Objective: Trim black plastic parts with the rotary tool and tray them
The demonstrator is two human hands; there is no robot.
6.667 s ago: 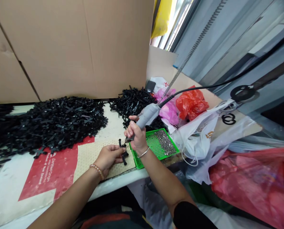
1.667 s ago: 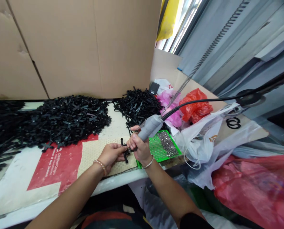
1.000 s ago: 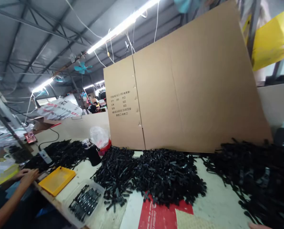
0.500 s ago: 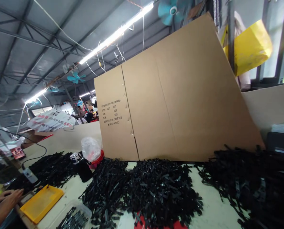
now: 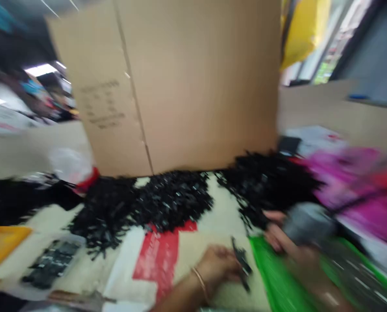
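Observation:
My left hand [image 5: 217, 264], with a bracelet at the wrist, is over the table's front middle. Its closed fingers pinch a narrow black strap-like piece [image 5: 243, 262], tilted and blurred. To the right, my right hand [image 5: 279, 238] is wrapped against a grey cylindrical tool [image 5: 307, 223] with what looks like a dark cord; motion blur hides its exact kind. Below this hand lies a green tray [image 5: 260, 268] with dark, shiny contents. Beyond my hands are heaps of small black strap-like pieces, including a middle pile [image 5: 174, 199] and a right pile [image 5: 268, 182].
A tall cardboard sheet [image 5: 196, 86] stands behind the piles. Left are a clear plastic box [image 5: 79, 242] of black pieces and a yellow tray [image 5: 21, 236]. Red-and-white packaging [image 5: 157, 260] lies near my left hand. Pink plastic [image 5: 365, 216] is at the right.
My view has swung right and down. Both my hands have come into view, the left with a black piece, the right with the grey tool. The co-worker's hands have left the view.

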